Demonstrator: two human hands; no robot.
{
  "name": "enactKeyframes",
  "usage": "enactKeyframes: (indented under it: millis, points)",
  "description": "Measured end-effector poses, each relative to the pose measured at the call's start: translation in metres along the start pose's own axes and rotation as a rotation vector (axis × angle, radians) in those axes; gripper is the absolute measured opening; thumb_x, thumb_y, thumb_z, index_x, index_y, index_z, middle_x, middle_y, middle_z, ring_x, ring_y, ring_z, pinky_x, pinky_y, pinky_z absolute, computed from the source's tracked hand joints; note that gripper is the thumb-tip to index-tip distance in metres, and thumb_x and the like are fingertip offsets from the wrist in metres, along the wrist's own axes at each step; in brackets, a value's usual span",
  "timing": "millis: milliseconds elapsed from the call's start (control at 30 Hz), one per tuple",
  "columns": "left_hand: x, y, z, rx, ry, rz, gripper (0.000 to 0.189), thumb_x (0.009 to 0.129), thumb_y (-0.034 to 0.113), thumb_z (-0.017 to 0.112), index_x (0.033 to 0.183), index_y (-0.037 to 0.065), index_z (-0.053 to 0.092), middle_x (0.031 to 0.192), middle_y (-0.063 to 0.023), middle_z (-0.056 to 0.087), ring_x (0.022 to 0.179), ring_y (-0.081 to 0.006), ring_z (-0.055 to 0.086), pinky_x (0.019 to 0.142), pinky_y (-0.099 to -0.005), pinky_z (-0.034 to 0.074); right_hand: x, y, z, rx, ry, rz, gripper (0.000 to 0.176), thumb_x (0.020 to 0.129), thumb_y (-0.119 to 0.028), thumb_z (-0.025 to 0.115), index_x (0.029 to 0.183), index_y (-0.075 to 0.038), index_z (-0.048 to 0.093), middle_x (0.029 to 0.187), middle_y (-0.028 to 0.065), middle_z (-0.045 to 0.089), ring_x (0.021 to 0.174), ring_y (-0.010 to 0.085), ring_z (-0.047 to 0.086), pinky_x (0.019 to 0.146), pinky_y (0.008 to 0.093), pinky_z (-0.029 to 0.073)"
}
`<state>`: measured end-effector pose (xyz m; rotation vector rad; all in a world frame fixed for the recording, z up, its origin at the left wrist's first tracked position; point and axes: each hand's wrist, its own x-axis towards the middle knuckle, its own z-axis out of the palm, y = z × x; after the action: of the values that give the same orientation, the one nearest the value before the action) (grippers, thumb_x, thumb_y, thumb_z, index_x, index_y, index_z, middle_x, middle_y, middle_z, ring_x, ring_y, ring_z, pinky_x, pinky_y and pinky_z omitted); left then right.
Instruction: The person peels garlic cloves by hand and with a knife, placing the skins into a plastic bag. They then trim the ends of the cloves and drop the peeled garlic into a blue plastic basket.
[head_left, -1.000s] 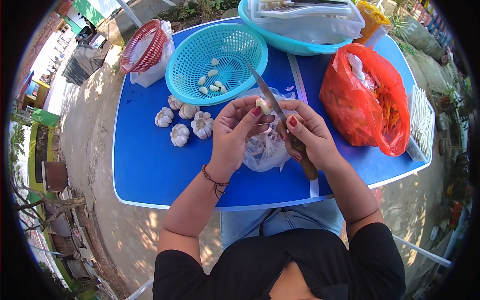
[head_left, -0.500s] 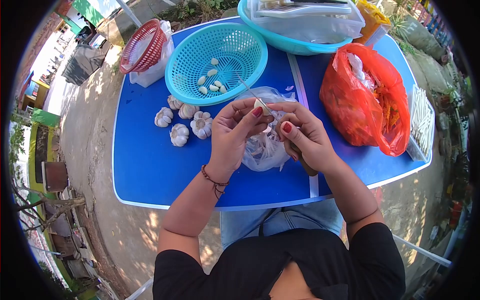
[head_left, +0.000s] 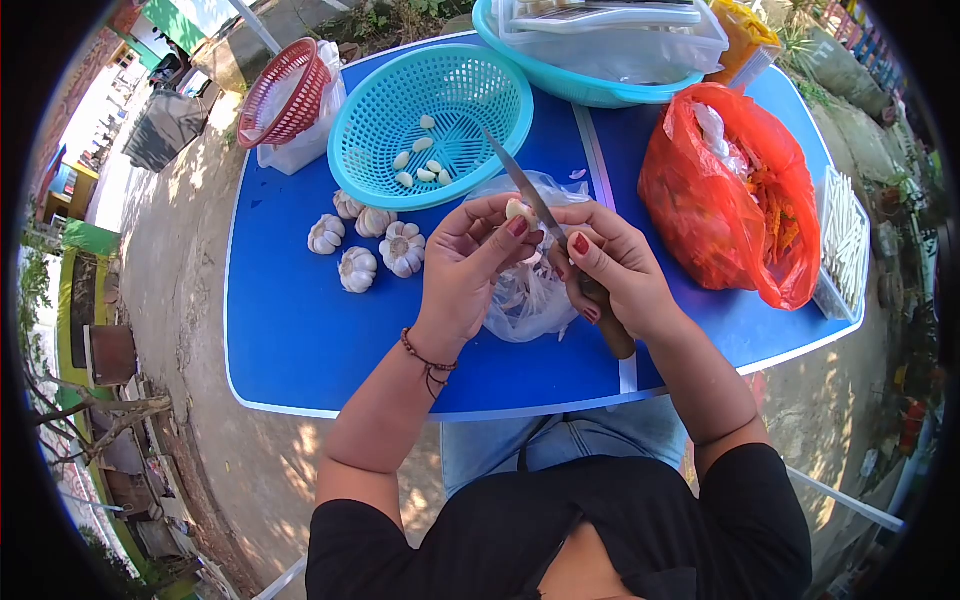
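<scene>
My left hand (head_left: pixel 472 255) pinches a garlic clove (head_left: pixel 517 211) between thumb and fingers. My right hand (head_left: pixel 612 265) is closed around the wooden handle of a knife (head_left: pixel 527 188), whose blade points up and to the left, close beside the clove. Beneath both hands lies a clear plastic bag (head_left: pixel 522 308) with garlic skins in it, partly hidden by them. Several whole garlic bulbs (head_left: pixel 403 249) sit on the table to the left of my left hand. Beyond them, several peeled cloves (head_left: pixel 424 175) rest in a turquoise basket (head_left: pixel 350 150).
A red plastic bag (head_left: pixel 690 220) of orange-red contents stands on the blue table (head_left: pixel 300 350) at right, beside a container of white sticks (head_left: pixel 845 240). A turquoise basin (head_left: pixel 590 95) holding plastic boxes is at the back. A small red basket (head_left: pixel 290 95) sits back left.
The knife has turned in my right hand, so the flat of its blade and more of the handle now show. My left hand keeps the clove in nearly the same spot.
</scene>
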<state>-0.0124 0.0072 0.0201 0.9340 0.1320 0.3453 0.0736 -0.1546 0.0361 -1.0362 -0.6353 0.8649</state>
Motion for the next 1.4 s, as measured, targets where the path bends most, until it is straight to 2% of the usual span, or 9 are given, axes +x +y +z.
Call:
enactKeyframes:
  millis: [67,267,633,767,933,1033,1233,1400]
  points:
    - [0.001,-0.001,-0.002,0.010,0.006,-0.009,0.030,0.086,0.011,0.068,0.113,0.000,0.059,0.101,-0.0109,0.066,0.090,-0.0173,0.067,0.079,-0.0279,0.056,0.000,0.000,0.000,-0.008,0.005,-0.007,0.035,0.099,-0.026,0.047,0.126,-0.005,0.050,0.074,0.0042,0.052,0.044,0.0059,0.046,0.040,0.0184,0.036]
    - [0.000,0.001,-0.002,0.054,-0.019,-0.035,0.029,0.086,0.012,0.069,0.111,0.001,0.060,0.100,-0.0088,0.066,0.089,-0.0151,0.066,0.076,-0.0256,0.056,0.001,0.000,0.000,-0.042,0.061,-0.047,0.034,0.099,-0.025,0.047,0.126,-0.004,0.050,0.071,0.0023,0.050,0.045,0.0052,0.044,0.040,0.0181,0.034]
    - [0.001,0.002,-0.002,-0.008,-0.036,0.004,0.029,0.087,0.010,0.066,0.113,0.000,0.056,0.104,-0.0114,0.062,0.091,-0.0192,0.067,0.075,-0.0284,0.059,0.003,0.001,-0.003,0.025,0.208,-0.084,0.035,0.099,-0.025,0.047,0.127,-0.003,0.049,0.076,0.0022,0.051,0.046,0.0049,0.045,0.042,0.0177,0.035]
    - [0.001,0.002,-0.001,0.002,-0.008,0.054,0.027,0.087,0.007,0.066,0.111,0.000,0.056,0.105,-0.0122,0.061,0.092,-0.0208,0.067,0.074,-0.0301,0.060,0.003,0.000,-0.003,0.021,0.172,-0.042,0.035,0.100,-0.025,0.046,0.127,-0.003,0.048,0.076,0.0024,0.052,0.047,0.0050,0.046,0.042,0.0174,0.036]
    - [0.000,0.004,0.001,0.007,-0.024,0.105,0.027,0.089,0.006,0.062,0.114,0.002,0.054,0.112,-0.0113,0.059,0.096,-0.0195,0.064,0.077,-0.0261,0.056,0.004,-0.001,0.001,0.002,0.214,-0.050,0.036,0.100,-0.026,0.045,0.127,-0.003,0.048,0.075,0.0021,0.051,0.046,0.0047,0.045,0.042,0.0173,0.036]
    - [0.000,0.005,0.001,0.046,-0.029,0.122,0.027,0.089,0.006,0.063,0.115,0.002,0.054,0.113,-0.0110,0.058,0.097,-0.0198,0.064,0.078,-0.0264,0.056,0.003,-0.003,-0.002,0.009,0.174,-0.050,0.038,0.099,-0.026,0.046,0.131,-0.004,0.045,0.075,0.0024,0.051,0.045,0.0046,0.044,0.043,0.0174,0.036]
    - [0.002,-0.002,-0.007,0.082,-0.097,0.134,0.027,0.088,0.003,0.063,0.114,0.001,0.054,0.115,-0.0122,0.059,0.099,-0.0210,0.064,0.081,-0.0284,0.056,-0.004,-0.005,0.006,0.063,-0.093,0.016,0.044,0.099,-0.027,0.046,0.138,-0.009,0.038,0.076,0.0038,0.051,0.047,0.0044,0.043,0.043,0.0169,0.035]
    - [0.002,-0.004,-0.008,0.113,-0.128,0.167,0.027,0.088,0.003,0.063,0.112,0.001,0.053,0.112,-0.0128,0.060,0.096,-0.0207,0.065,0.081,-0.0293,0.056,-0.001,0.001,0.003,-0.003,-0.087,-0.009,0.044,0.099,-0.028,0.047,0.138,-0.009,0.041,0.076,0.0034,0.050,0.047,0.0040,0.043,0.041,0.0167,0.035]
